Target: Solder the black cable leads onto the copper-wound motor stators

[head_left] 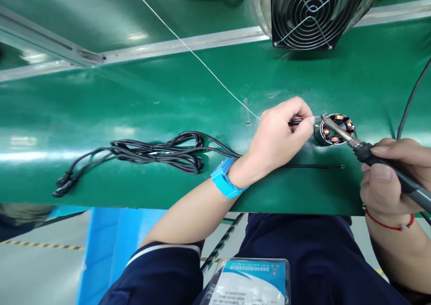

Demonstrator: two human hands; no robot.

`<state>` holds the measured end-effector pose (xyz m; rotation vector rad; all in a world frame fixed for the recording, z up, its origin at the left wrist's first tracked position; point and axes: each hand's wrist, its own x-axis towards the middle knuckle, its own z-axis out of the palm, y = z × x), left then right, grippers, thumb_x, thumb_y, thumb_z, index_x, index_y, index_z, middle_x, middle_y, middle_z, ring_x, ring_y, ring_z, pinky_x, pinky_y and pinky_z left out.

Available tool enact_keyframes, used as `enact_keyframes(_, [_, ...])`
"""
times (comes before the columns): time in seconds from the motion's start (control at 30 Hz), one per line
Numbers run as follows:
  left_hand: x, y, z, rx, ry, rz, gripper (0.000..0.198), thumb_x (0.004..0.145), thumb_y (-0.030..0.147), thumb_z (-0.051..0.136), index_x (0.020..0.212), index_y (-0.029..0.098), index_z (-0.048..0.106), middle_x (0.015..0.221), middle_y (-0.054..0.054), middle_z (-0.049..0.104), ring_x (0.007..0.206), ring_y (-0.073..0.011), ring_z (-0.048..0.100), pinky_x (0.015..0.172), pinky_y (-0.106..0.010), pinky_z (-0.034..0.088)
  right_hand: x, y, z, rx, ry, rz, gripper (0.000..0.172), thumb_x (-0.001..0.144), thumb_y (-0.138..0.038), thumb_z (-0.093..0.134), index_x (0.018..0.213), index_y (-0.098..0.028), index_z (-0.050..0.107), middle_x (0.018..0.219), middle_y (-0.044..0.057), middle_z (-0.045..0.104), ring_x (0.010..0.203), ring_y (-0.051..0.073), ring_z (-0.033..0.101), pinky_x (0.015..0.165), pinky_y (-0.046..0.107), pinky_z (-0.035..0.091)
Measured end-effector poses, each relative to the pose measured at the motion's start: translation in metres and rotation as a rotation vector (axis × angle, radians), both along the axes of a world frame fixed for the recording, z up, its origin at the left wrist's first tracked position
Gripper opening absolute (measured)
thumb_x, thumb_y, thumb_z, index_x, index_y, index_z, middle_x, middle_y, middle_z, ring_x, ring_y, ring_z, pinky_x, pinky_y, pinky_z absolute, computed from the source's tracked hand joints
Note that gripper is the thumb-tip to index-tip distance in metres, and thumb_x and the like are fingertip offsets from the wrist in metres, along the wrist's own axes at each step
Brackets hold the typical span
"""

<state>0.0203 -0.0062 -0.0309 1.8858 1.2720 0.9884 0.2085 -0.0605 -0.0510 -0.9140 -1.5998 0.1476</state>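
A small motor stator [334, 129] with copper windings sits on the green bench mat [134, 116]. My left hand [281, 136] is pinched shut on a thin black wire lead and the end of a silver solder wire [202, 62], held at the stator's left edge. A blue wrist strap [225, 178] circles that wrist. My right hand [393, 174] is wrapped around a soldering iron [373, 154], whose metal tip touches the stator near the lead. A red string bracelet sits on my right wrist.
A bundle of black cable [151, 154] lies left of my left arm. A fume fan [311, 13] with a wire grille stands at the back. A loose black wire [313, 166] lies below the stator. A badge [251, 282] hangs at my lap.
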Motion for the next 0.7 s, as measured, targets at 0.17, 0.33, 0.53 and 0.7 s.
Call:
enact_keyframes(0.17, [0.0000,-0.0008,0.0003,0.015,0.039,-0.002,0.017,0.080,0.009,0.049,0.067,0.018,0.054,0.061,0.003,0.052,0.057,-0.0064,0.046,0.053,-0.020,0.038,0.0036,0.0041,-0.0030,0.119,0.010,-0.026,0.024,0.079,-0.029,0.067,0.096,-0.014,0.074,0.056,-0.002,0.054,0.047,0.010,0.052,0.043,0.027,0.037])
enact_keyframes(0.33, [0.0003,-0.0001,0.0001,0.032,0.044,0.005,0.017,0.080,0.009,0.050,0.067,0.017,0.055,0.060,0.004,0.052,0.056,-0.0061,0.045,0.053,-0.020,0.039,0.0013,-0.0004,0.0012,0.004,-0.010,0.024,0.025,0.080,-0.024,0.066,0.100,-0.011,0.072,0.059,-0.001,0.057,0.048,0.011,0.053,0.048,0.029,0.041])
enact_keyframes(0.53, [0.0006,0.0002,-0.0011,0.019,0.032,0.009,0.017,0.081,0.010,0.050,0.067,0.017,0.055,0.060,0.004,0.051,0.055,-0.0059,0.045,0.052,-0.020,0.038,0.0009,0.0013,-0.0010,0.046,-0.026,-0.041,0.023,0.082,-0.031,0.066,0.098,-0.016,0.073,0.057,-0.002,0.056,0.048,0.012,0.052,0.045,0.029,0.038])
enact_keyframes(0.7, [0.0005,0.0003,-0.0010,-0.017,0.035,0.014,0.016,0.082,0.011,0.050,0.069,0.018,0.056,0.062,0.003,0.052,0.058,-0.0073,0.046,0.054,-0.021,0.038,0.0020,0.0002,0.0013,0.017,-0.022,-0.049,0.023,0.080,-0.031,0.066,0.097,-0.016,0.073,0.055,-0.002,0.055,0.048,0.013,0.052,0.046,0.030,0.040])
